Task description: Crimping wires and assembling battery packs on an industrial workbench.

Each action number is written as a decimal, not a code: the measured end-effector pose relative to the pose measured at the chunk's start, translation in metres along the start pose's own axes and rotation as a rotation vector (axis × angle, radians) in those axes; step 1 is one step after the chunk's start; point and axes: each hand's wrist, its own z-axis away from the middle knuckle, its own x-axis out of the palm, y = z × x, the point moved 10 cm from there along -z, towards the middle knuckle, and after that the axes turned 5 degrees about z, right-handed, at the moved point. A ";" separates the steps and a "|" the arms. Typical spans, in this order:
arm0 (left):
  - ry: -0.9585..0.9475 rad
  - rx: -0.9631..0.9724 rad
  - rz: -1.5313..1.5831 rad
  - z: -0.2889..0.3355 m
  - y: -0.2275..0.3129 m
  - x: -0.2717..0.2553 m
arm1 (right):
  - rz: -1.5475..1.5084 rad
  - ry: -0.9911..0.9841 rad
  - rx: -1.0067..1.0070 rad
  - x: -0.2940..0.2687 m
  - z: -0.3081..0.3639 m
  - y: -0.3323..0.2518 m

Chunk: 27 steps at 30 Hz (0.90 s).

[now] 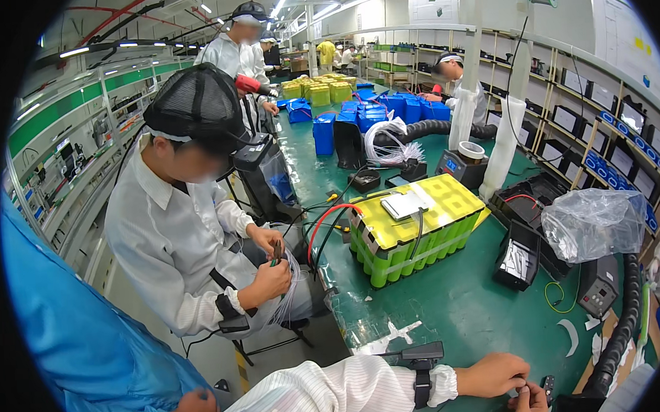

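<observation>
At the bottom right, my left hand (pixel 492 375) reaches in from a white striped sleeve with a black band at the wrist. Its thumb and fingers are pinched together over the green bench. Just beside it, my right hand (pixel 530 402) is cut off by the lower edge, its fingertips closed and meeting those of the left. A tiny dark thing seems to sit between the fingertips, too small to name. Close to the right hand lies a small black part (pixel 548 388) with light dots. Farther away stands a battery pack (pixel 414 239) of green cells with a yellow top.
A seated co-worker (pixel 174 214) grips pliers (pixel 276 253) and white wires on the left. Someone in blue (pixel 90 330) stands nearer. Blue packs (pixel 370 116) line the bench (pixel 455 311). A black hose (pixel 621 325), soldering station (pixel 598 287) and parts box (pixel 518 256) sit right.
</observation>
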 end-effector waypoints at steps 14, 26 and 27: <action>0.100 -0.015 0.022 0.003 -0.002 -0.004 | 0.046 -0.018 -0.021 0.002 -0.001 0.001; 0.106 -0.073 0.052 0.001 -0.002 -0.007 | 0.054 -0.033 -0.075 0.004 -0.001 -0.007; 0.108 -0.077 0.052 0.002 -0.001 -0.006 | 0.057 -0.023 -0.068 0.003 0.000 -0.006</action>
